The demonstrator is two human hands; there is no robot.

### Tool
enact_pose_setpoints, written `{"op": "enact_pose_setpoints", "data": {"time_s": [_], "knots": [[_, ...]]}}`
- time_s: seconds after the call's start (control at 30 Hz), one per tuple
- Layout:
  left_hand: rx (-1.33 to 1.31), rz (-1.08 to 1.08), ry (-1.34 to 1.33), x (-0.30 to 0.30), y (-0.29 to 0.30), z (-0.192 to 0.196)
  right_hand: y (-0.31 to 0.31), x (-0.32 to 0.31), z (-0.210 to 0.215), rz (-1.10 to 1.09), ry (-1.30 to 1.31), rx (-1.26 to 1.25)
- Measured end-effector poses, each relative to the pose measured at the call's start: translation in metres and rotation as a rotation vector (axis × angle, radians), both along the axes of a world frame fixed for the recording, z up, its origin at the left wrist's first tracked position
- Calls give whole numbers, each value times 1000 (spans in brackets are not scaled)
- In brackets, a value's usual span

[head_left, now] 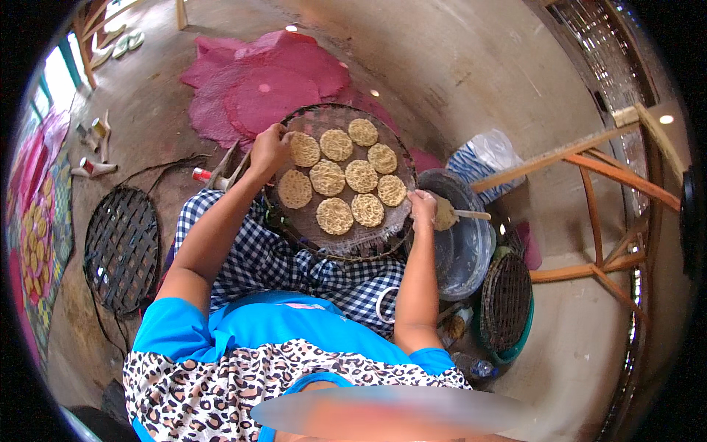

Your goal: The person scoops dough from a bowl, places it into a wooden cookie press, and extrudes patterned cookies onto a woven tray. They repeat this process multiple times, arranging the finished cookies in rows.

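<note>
A round woven tray point(298, 216) lined with greyish netting rests above my lap. Spread over it are several round, pale yellow noodle-like cakes point(327, 177). At the tray's upper left edge, my left hand point(270, 151) is closed on the rim, fingers beside one of the cakes. My right hand point(422, 208) is closed at the opposite edge, whitish residue on its fingers. Just right of it is a grey plastic basin point(465, 259) with pale dough point(445, 214) inside. A light flat-handled tool point(473, 215) sticks out of that dough over the basin.
A black lattice rack point(121, 250) stands at left, and a dark woven tray point(506, 302) leans on a teal tub at right. Pink sheeting point(276, 77) covers floor ahead. Beyond the basin are a striped plastic sack point(486, 162) and a wooden frame point(593, 158).
</note>
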State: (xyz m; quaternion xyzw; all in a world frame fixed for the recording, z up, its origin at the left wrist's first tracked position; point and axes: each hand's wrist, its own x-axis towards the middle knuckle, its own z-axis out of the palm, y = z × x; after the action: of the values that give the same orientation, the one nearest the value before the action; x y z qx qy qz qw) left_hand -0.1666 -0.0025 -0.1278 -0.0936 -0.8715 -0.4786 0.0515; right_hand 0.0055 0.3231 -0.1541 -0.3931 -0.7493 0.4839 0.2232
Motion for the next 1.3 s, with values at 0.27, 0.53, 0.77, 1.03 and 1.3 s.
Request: {"op": "enact_pose_setpoints", "data": {"time_s": [0.27, 0.53, 0.77, 1.03, 1.3], "knots": [[307, 63, 164, -3, -17, 33, -22, -23, 73, 180, 77, 477], [209, 342, 389, 5, -211, 107, -193, -115, 154, 615, 318, 272], [-190, 724, 418, 60, -442, 68, -401, -192, 78, 1112, 318, 181], [-231, 995, 224, 116, -600, -97, -583, -196, -73, 1155, 3, 71], [-197, 1202, -35, 129, -622, -226, -584, -186, -136, 1273, -348, 203]]}}
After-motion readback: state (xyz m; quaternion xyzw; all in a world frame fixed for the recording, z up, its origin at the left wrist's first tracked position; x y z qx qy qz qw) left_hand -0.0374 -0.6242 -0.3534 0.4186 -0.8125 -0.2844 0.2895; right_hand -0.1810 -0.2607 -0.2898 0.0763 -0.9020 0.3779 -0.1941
